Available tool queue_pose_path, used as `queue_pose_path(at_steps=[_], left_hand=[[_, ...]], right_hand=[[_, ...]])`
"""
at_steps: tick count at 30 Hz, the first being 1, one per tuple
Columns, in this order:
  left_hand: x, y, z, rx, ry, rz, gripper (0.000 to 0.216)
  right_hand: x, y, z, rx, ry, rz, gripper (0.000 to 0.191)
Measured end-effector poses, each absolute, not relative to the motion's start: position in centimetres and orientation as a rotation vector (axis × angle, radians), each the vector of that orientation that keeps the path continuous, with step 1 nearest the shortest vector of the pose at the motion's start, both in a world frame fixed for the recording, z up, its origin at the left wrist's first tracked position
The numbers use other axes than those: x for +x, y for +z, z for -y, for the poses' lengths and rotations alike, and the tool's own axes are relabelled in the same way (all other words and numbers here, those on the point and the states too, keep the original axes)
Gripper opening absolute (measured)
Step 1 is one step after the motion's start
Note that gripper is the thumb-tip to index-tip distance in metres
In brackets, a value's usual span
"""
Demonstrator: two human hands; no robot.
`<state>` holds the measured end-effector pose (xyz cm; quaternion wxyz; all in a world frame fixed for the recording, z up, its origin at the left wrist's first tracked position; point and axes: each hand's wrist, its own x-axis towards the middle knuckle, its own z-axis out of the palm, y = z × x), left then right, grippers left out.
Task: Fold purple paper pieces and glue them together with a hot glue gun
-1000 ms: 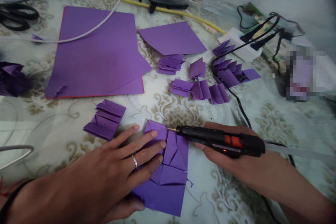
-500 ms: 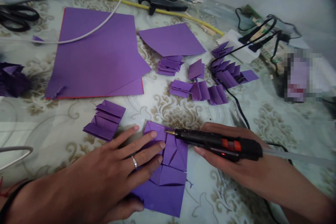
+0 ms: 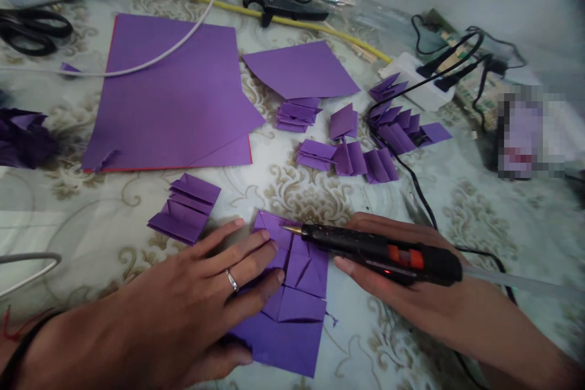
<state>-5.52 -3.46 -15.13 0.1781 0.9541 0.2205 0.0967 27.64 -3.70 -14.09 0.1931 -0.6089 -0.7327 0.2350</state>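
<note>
My left hand (image 3: 219, 292), a ring on one finger, lies with spread fingers on a purple folded paper piece (image 3: 295, 341). The piece is flat on the table, with creases and raised flaps. From the right, my right hand (image 3: 402, 304) grips a black glue gun (image 3: 361, 247) with orange parts and a small red light. Its brass tip points left, at the upper part of the paper near my left fingertips; I cannot tell if it touches. A translucent glue stick (image 3: 507, 277) sticks out of its back. The fingers behind the gun are mostly hidden.
Large purple sheets (image 3: 169, 97) lie at the back left, beside black scissors (image 3: 34, 30). Small pleated purple pieces (image 3: 347, 158) sit mid-table, another (image 3: 185, 207) by my left hand. A white power strip (image 3: 415, 85), black cords and a black clamp (image 3: 283, 6) are farther back.
The glue gun's tip has moved slightly left along the upper part of the paper. My left middle fingers have drawn back a little.
</note>
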Motion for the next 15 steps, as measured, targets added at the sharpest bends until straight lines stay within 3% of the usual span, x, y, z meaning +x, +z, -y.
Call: queue_pose_path(at_steps=[6,12,15], left_hand=[[-5.4,-15.2,4.1,2.718,0.326,-0.703,0.064],[-5.5,-14.2,4.8,2.805,0.476,-0.660,0.029],[-5.8,-13.9,5.7,2.780,0.586,-0.692,0.019]], right_hand=[[26.3,-14.0,3.6,-1.682,0.611,2.086,0.042],[26.2,-13.8,4.2,-1.678,0.615,2.112,0.044],[25.6,-13.1,4.2,-1.655,0.683,2.156,0.036]])
